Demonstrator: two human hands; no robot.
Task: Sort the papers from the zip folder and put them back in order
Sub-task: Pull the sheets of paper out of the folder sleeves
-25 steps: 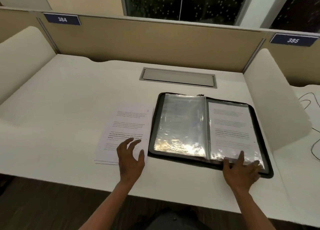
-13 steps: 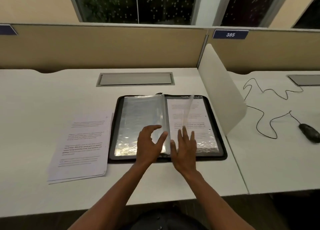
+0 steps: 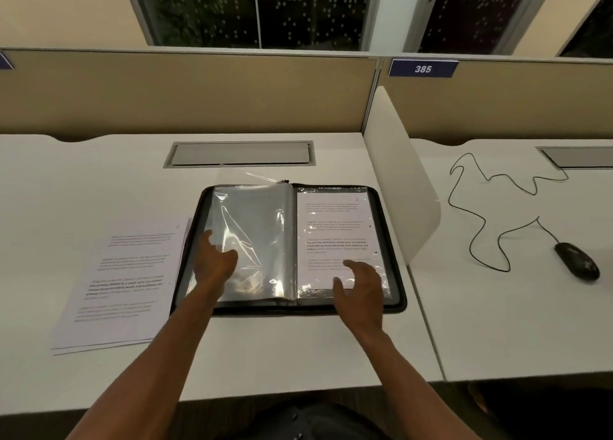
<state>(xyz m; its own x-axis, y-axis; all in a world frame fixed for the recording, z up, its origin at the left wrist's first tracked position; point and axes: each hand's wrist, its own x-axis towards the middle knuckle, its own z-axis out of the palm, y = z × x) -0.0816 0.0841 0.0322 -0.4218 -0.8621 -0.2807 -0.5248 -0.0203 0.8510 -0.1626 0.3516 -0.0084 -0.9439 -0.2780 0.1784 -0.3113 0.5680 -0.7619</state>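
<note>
A black zip folder lies open on the white desk. Its left half holds empty clear plastic sleeves; its right half shows a printed page in a sleeve. My left hand rests with relaxed fingers on the lower left of the clear sleeves. Over the bottom of the printed page, my right hand has its fingers loosely bent and holds nothing. A stack of printed papers lies on the desk just left of the folder.
A grey cable hatch is set into the desk behind the folder. A white divider panel stands right of the folder. Beyond it, a black mouse with a looping cable lies on the neighbouring desk. Tan partition at the back.
A clear sleeve that stood half turned has flopped onto the left half. My left hand moved left onto the sleeves; my right hand moved right onto the printed page.
</note>
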